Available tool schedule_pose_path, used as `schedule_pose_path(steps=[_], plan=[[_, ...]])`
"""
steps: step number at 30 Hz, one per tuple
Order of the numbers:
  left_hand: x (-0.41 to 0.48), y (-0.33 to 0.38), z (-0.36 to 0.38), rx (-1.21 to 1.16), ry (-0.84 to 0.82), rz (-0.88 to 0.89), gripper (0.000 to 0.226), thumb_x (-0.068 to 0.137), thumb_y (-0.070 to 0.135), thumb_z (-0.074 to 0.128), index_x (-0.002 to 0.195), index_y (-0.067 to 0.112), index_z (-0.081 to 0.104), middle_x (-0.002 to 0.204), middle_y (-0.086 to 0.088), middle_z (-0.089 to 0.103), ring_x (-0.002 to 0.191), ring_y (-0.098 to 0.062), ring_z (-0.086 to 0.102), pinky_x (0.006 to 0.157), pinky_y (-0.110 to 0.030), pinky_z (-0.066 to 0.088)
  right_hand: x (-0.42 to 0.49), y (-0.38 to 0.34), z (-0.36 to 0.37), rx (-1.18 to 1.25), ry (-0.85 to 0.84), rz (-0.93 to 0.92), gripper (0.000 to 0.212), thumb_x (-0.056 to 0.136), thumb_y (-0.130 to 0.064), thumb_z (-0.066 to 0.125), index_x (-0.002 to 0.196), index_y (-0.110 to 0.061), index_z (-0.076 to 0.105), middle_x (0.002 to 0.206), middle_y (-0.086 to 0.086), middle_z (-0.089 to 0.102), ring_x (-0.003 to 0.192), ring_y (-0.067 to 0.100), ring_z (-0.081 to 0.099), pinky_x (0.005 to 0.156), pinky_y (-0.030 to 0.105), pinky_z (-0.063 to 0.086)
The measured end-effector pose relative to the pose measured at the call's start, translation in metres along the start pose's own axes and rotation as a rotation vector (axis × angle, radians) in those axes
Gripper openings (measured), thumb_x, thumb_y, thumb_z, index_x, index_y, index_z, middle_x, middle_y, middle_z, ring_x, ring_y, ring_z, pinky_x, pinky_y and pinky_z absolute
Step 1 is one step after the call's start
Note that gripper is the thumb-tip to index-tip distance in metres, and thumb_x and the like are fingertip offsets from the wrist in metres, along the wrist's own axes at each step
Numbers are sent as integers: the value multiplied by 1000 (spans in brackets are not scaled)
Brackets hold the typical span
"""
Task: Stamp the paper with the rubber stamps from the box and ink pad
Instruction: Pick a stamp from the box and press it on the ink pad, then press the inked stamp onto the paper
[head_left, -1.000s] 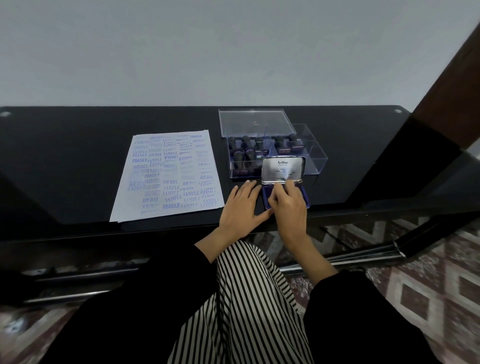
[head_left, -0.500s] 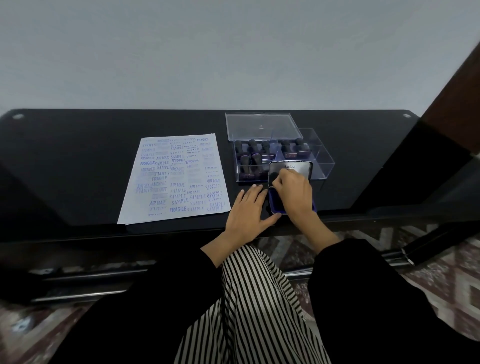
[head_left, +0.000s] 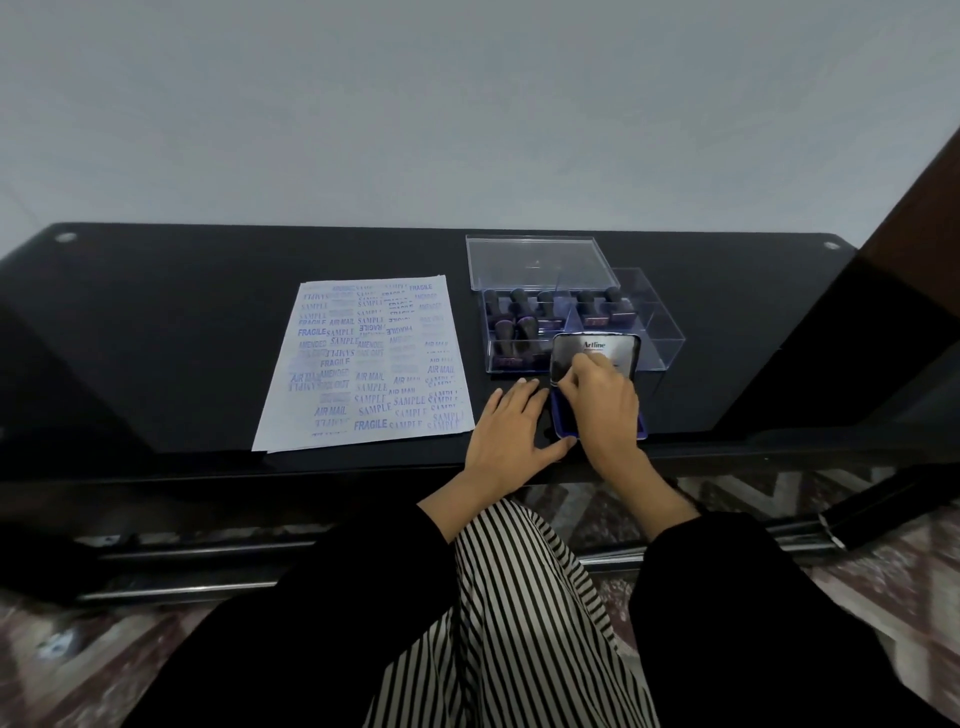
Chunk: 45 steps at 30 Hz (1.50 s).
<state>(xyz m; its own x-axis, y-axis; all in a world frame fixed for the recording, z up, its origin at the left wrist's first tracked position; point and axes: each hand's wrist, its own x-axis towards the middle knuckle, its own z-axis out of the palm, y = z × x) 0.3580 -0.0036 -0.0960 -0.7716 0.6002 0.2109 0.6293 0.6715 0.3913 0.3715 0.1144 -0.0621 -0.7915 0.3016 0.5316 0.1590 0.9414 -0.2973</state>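
Right hand (head_left: 602, 402) pinches the ink pad's (head_left: 597, 395) raised lid (head_left: 595, 356) — pad at near table (head_left: 156, 322) edge, hiding part of the stamp box (head_left: 576, 327) behind. Left hand (head_left: 511, 431) flat, loose, holding nothing, btwn pad & stamped paper (head_left: 369, 361).

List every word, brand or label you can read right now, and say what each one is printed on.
"Artline": inside the raised metal lid of the blue ink pad tin, above the right hand; smaller print beneath it is unreadable.
"FRAGILE", "SAMPLE", "AIR MAIL", "AMENDED": blue stamped impressions repeated across the white paper sheet; many others are smeared, overlapping or inverted, unreadable.
Dark-handled rubber stamps in the clear plastic box: no legible text.
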Motion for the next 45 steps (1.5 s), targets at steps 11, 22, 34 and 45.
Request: schedule_pose_path(steps=[11, 22, 34, 45], plan=[[-1, 1, -2, -17, -11, -7, 75, 89, 56, 46, 146, 11, 27, 155, -3, 24, 145, -15, 14, 120, -34, 6, -26, 4, -5, -19, 36, -96, 29, 71, 11, 65, 59, -5, 44, 58, 12, 47, 44, 20, 39, 44, 23, 27], [2, 0, -4, -68, -30, -8, 76, 87, 55, 50, 145, 9, 29, 154, -5, 24, 145, -17, 15, 120, -35, 7, 19, 4, -3, -86, -251, 65, 24, 92, -7, 44, 68, -5, 47, 71, 13, 55, 62, 25, 51, 54, 32, 34], [-29, -83, -103, -405, 411, -131, 27, 90, 3, 46, 116, 7, 54, 120, -6, 55, 113, -15, 50, 92, -11, 31, 31, -95, -16, 357, -279, 75, 37, 89, -43, 56, 80, -8, 66, 74, 9, 69, 67, 24, 64, 64, 38, 54], [-87, -214, -144, -74, 382, -498, 41, 93, 4, 40, 134, 8, 47, 143, -8, 44, 135, -20, 38, 112, -34, 29, 40, -253, 61, 422, -421, -220, 50, 95, -36, 48, 55, -6, 45, 70, 23, 67, 63, 32, 63, 66, 39, 53]])
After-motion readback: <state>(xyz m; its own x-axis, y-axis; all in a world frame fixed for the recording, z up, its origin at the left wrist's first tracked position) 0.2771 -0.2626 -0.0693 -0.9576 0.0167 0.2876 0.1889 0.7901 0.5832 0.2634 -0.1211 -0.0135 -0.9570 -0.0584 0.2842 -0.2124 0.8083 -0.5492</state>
